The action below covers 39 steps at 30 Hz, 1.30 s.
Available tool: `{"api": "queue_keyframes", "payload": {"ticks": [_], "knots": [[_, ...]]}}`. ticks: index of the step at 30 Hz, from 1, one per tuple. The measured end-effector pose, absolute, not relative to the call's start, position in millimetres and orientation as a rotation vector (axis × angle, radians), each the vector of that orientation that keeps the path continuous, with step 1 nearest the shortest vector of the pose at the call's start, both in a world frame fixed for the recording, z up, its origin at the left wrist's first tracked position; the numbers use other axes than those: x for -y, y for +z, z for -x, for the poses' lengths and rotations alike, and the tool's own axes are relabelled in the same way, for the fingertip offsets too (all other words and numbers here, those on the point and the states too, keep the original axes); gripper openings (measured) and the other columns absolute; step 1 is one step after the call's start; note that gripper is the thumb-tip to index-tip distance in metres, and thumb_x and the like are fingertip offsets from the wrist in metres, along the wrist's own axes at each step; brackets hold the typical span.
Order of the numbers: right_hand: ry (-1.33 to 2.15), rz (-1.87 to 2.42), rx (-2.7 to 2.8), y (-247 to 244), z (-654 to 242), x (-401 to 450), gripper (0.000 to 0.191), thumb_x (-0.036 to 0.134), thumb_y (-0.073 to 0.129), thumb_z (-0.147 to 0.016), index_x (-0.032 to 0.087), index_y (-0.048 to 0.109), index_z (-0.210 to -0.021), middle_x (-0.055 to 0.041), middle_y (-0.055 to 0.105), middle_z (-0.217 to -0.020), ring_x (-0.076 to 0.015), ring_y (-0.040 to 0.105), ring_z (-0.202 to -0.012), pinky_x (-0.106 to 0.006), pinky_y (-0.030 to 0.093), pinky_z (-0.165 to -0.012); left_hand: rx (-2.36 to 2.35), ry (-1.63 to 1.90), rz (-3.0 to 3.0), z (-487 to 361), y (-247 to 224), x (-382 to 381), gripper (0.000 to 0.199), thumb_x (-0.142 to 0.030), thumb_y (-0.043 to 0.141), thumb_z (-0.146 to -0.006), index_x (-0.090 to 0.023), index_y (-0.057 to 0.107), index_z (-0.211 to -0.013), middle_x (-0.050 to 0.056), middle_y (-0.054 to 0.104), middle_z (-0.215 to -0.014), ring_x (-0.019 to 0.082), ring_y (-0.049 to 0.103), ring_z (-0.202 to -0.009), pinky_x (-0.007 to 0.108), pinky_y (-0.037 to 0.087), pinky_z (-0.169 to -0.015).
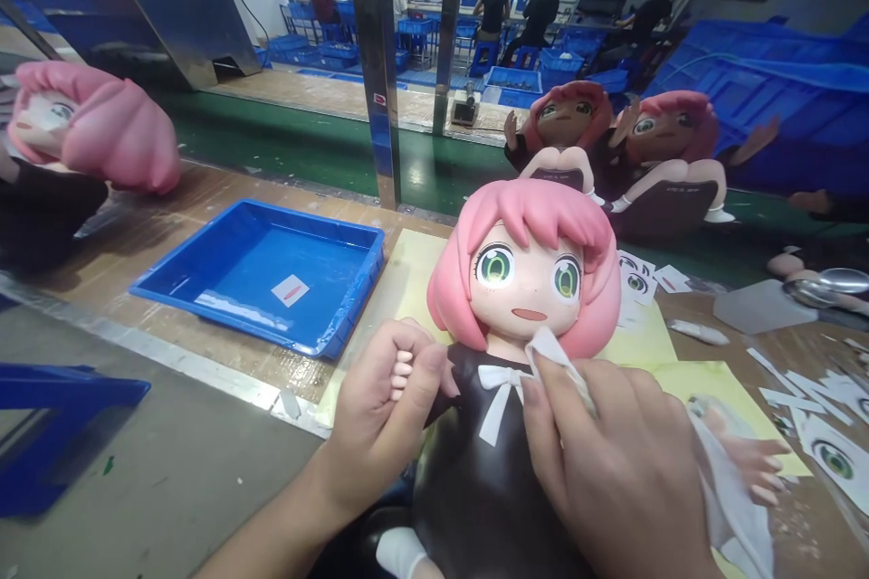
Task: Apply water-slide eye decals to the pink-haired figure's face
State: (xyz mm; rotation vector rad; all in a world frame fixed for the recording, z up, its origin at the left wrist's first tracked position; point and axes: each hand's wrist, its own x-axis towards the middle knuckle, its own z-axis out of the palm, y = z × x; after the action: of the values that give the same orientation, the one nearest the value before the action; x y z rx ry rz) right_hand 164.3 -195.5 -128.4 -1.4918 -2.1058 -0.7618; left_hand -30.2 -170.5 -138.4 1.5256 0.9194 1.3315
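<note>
The left hand (pixel 380 407) has its grip closed around the small hand of the pink-haired doll (pixel 522 289), which stands at bench centre. At its 5 o'clock, the right hand (pixel 611 461) pinches a white cloth (pixel 553 353) against its chin. Blue tray (pixel 264 276) at 9 o'clock

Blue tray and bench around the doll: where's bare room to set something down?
The blue tray holds only one small label, so its floor is mostly bare. The wood strip behind it is free too. Right of the pink-haired doll it's crowded: eye decal sheets and paper scraps. The left hand and right hand grip the doll.
</note>
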Motion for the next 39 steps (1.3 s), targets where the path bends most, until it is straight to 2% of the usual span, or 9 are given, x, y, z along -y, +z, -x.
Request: {"api": "queue_keyframes", "payload": {"ticks": [3, 9, 12, 15, 23, 28, 31, 34, 39], "knots": [[-0.872, 1.661, 2.116, -129.5, -162.8, 194.4, 0.031, 0.029, 0.051, -0.102, 0.007, 0.071, -0.112, -0.0096, 0.054, -0.078, -0.0265, 0.040, -0.077, -0.037, 0.025, -0.068, -0.932, 1.338, -1.540, 30.6, -137.1, 170.0, 0.017, -0.023, 0.049, -0.107, -0.023, 0.056, -0.091, -0.003, 0.061, -0.081, 0.012, 0.064, -0.075, 0.031, 0.055, -0.079], [-0.648, 1.576, 2.162, -130.5, -170.5, 197.1, 0.035, 0.023, 0.052, -0.102, 0.020, 0.059, -0.068, -0.0054, 0.046, -0.065, -0.0238, 0.037, -0.070, -0.037, 0.022, -0.066, -0.890, 1.315, -1.571, 28.0, -137.8, 169.6, 0.014, -0.020, 0.050, -0.107, -0.024, 0.055, -0.095, -0.003, 0.060, -0.080, 0.012, 0.065, -0.078, 0.031, 0.055, -0.084], [-0.698, 1.492, 2.080, -131.3, -169.7, 197.4, 0.017, 0.024, 0.060, -0.099, 0.012, 0.071, -0.096, -0.0096, 0.058, -0.081, -0.0252, 0.044, -0.077, -0.037, 0.030, -0.070, -0.893, 1.324, -1.577, 28.2, -140.3, 170.8, 0.016, -0.019, 0.048, -0.108, -0.024, 0.055, -0.094, -0.004, 0.059, -0.082, 0.011, 0.063, -0.077, 0.031, 0.054, -0.081], [-0.810, 1.550, 2.063, -132.1, -164.4, 195.4, 0.024, 0.027, 0.060, -0.099, 0.010, 0.071, -0.113, -0.0132, 0.060, -0.091, -0.0280, 0.045, -0.082, -0.038, 0.032, -0.072, -0.886, 1.378, -1.578, 30.2, -142.6, 171.1, 0.016, -0.018, 0.048, -0.108, -0.022, 0.056, -0.095, -0.003, 0.060, -0.084, 0.011, 0.063, -0.078, 0.030, 0.054, -0.077], [-0.945, 1.675, 2.140, -130.7, -165.0, 194.7, 0.024, 0.016, 0.057, -0.094, 0.005, 0.071, -0.110, -0.0096, 0.049, -0.076, -0.0278, 0.039, -0.077, -0.037, 0.026, -0.069, -0.846, 1.410, -1.590, 30.8, -144.0, 169.1, 0.014, -0.016, 0.048, -0.108, -0.021, 0.056, -0.097, -0.002, 0.061, -0.084, 0.011, 0.064, -0.079, 0.032, 0.054, -0.076], [-0.680, 1.525, 2.122, -130.6, -169.3, 199.4, 0.016, 0.020, 0.058, -0.094, 0.014, 0.068, -0.083, -0.0096, 0.052, -0.074, -0.0270, 0.041, -0.076, -0.038, 0.028, -0.069, -0.832, 1.411, -1.602, 29.6, -144.0, 167.3, 0.014, -0.015, 0.049, -0.107, -0.021, 0.057, -0.098, -0.002, 0.062, -0.085, 0.011, 0.064, -0.080, 0.032, 0.053, -0.075], [-0.693, 1.474, 2.066, -131.2, -167.9, 199.2, 0.015, 0.022, 0.062, -0.094, 0.011, 0.071, -0.097, -0.0127, 0.059, -0.085, -0.0284, 0.046, -0.080, -0.038, 0.032, -0.071, -0.835, 1.416, -1.597, 29.9, -144.4, 168.5, 0.014, -0.015, 0.048, -0.107, -0.021, 0.057, -0.098, -0.002, 0.061, -0.085, 0.011, 0.064, -0.080, 0.033, 0.053, -0.076], [-0.869, 1.561, 2.087, -132.4, -165.1, 196.6, 0.036, 0.035, 0.061, -0.097, 0.007, 0.069, -0.118, -0.0173, 0.061, -0.096, -0.0332, 0.048, -0.085, -0.041, 0.032, -0.073, -0.836, 1.404, -1.591, 30.8, -144.5, 170.4, 0.014, -0.014, 0.048, -0.107, -0.021, 0.057, -0.099, -0.002, 0.061, -0.086, 0.011, 0.063, -0.079, 0.034, 0.053, -0.078], [-0.893, 1.579, 2.175, -133.3, -161.5, 191.8, 0.038, 0.041, 0.059, -0.099, 0.012, 0.069, -0.121, -0.0168, 0.062, -0.102, -0.0322, 0.049, -0.087, -0.041, 0.031, -0.072, -0.838, 1.357, -1.598, 32.6, -143.0, 170.4, 0.012, -0.015, 0.048, -0.108, -0.023, 0.055, -0.101, -0.003, 0.059, -0.086, 0.010, 0.062, -0.078, 0.034, 0.054, -0.082]]}}
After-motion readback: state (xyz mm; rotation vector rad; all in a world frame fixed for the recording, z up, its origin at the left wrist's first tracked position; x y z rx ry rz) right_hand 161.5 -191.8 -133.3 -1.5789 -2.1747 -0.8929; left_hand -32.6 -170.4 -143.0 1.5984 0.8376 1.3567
